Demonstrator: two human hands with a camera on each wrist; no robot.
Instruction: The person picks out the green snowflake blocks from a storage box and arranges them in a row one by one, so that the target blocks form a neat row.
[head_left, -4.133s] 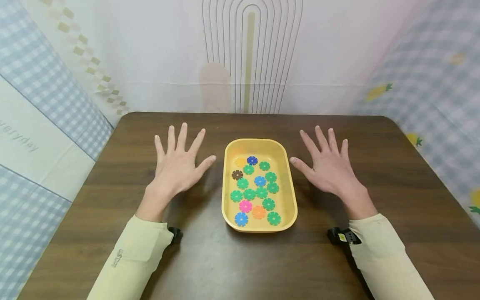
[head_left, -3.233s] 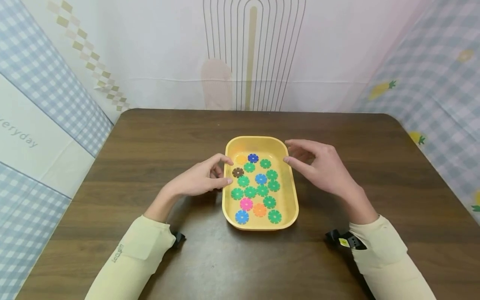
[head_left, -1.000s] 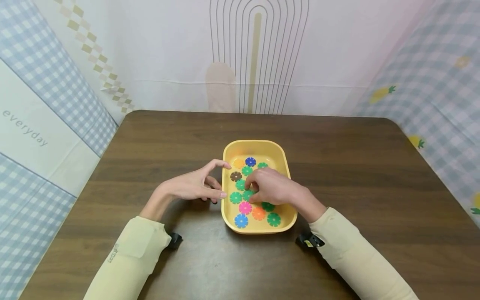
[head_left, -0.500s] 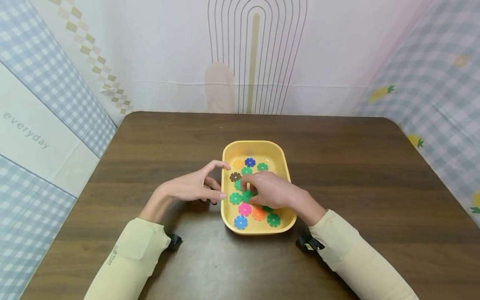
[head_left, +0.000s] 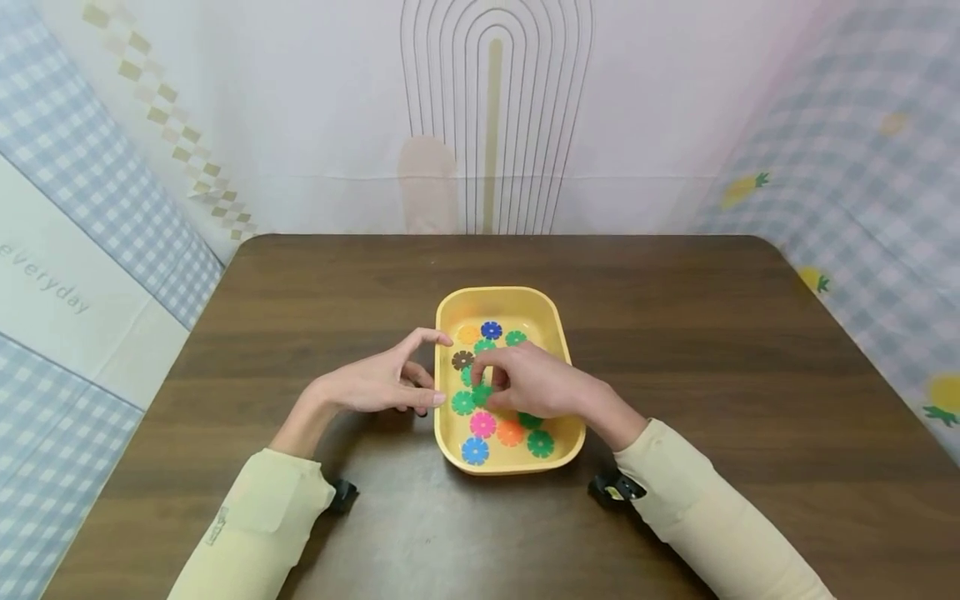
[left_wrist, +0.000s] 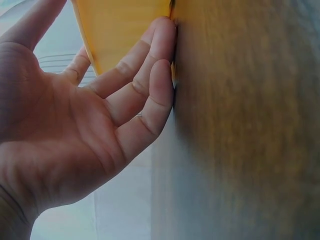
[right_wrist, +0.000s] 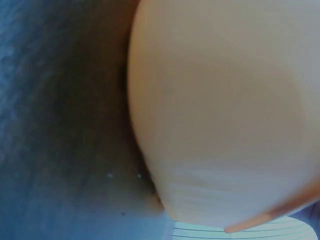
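In the head view a yellow plastic tray point(head_left: 450, 454) holds several flat snowflake building discs with notched edges. My left hand point(head_left: 375, 382) grips its left side, index fingertip over the rim and thumb at the rim. In the left wrist view that hand's other fingers point(left_wrist: 135, 95) bend against the outer wall of the tray point(left_wrist: 122, 27), low by the table. My right hand point(head_left: 536, 382) reaches over the tray's right rim and pinches a green snowflake building disc point(head_left: 481, 393) between thumb and index finger. The right hand hides some discs.
Around the right hand lie a brown disc point(head_left: 462, 360), a pink disc point(head_left: 483, 425), an orange disc point(head_left: 511, 432) and a dark blue disc point(head_left: 491, 331). The tray stands on a brown wooden table point(head_left: 652, 300). A patterned cloth point(head_left: 337, 100) hangs behind.
From spread flat beside the tray, the left hand has come to its left rim and the right hand into it. Lately the green disc has shifted slightly left, and the head view has shifted.
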